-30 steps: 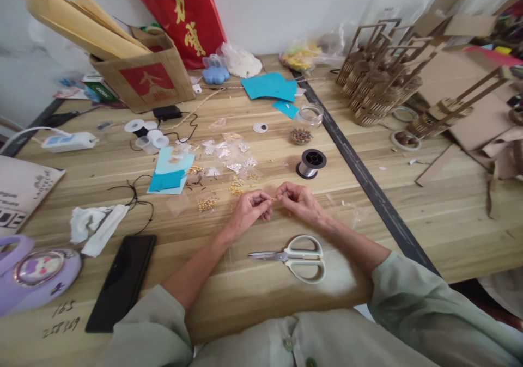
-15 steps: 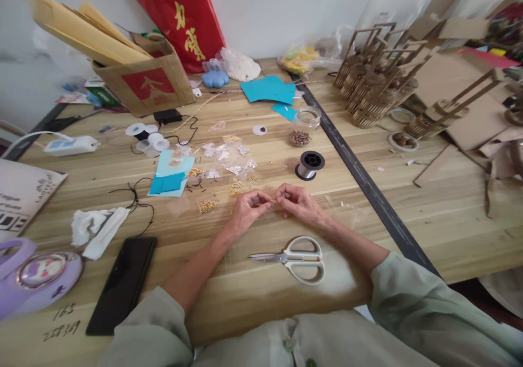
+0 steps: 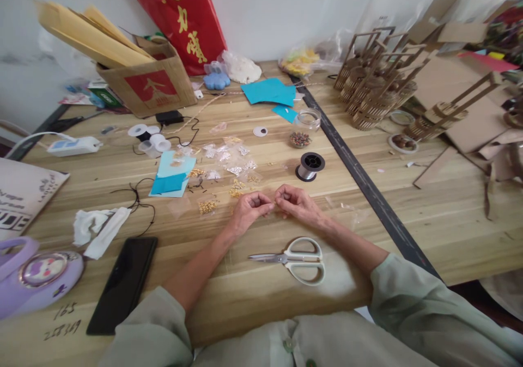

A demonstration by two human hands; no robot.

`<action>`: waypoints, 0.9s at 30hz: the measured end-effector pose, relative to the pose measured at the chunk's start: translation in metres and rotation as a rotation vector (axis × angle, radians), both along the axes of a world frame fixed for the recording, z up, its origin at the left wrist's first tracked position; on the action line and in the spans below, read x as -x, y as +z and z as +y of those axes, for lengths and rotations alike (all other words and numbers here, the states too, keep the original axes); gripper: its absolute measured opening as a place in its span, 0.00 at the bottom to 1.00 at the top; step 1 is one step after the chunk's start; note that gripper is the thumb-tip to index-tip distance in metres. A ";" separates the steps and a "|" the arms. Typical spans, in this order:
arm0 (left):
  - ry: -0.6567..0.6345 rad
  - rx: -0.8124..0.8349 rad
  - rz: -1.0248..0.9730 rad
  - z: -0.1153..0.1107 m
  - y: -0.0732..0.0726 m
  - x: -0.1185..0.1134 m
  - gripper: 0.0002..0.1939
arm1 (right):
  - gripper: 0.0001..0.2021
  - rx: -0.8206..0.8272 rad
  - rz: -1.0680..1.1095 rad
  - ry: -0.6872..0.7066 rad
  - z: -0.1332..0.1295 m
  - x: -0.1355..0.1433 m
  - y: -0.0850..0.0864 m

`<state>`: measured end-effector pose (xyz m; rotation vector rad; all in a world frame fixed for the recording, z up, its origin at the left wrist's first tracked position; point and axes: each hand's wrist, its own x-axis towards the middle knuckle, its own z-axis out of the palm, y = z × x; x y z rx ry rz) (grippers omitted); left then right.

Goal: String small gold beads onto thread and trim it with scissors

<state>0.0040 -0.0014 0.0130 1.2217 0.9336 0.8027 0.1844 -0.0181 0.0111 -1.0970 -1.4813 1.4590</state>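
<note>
Black handwritten "165" (image 3: 66,309), well apart from left hand (image 3: 250,210)

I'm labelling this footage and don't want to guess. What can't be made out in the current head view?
All in the head view:
- What the bare left hand and bare right hand pinch, if anything: too small, hidden by their grip.
- Purple rounded plastic object: cut off by the left edge.
- Bottom inside of the brown paper bag: hidden by its front wall.
- Silvery pieces in clear plastic packets: too small, blurred.
</note>
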 end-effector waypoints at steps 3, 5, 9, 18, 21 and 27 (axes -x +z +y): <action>0.022 -0.007 0.002 0.000 0.000 0.000 0.12 | 0.13 0.013 0.028 0.017 0.000 0.001 0.000; 0.042 -0.018 0.003 0.001 -0.001 0.000 0.12 | 0.13 0.016 0.045 0.026 0.001 0.002 0.000; 0.101 -0.049 0.010 0.004 -0.003 0.003 0.10 | 0.14 0.014 0.001 -0.007 0.004 -0.001 -0.001; 0.218 -0.169 0.042 0.007 -0.009 0.005 0.10 | 0.11 -0.444 -0.466 -0.346 0.003 -0.017 0.026; 0.205 -0.233 0.070 0.006 -0.010 0.005 0.07 | 0.13 -0.292 -0.398 -0.183 -0.003 -0.003 0.028; 0.185 -0.334 0.126 0.004 -0.012 0.006 0.05 | 0.05 -0.329 -0.445 0.001 0.006 0.011 0.007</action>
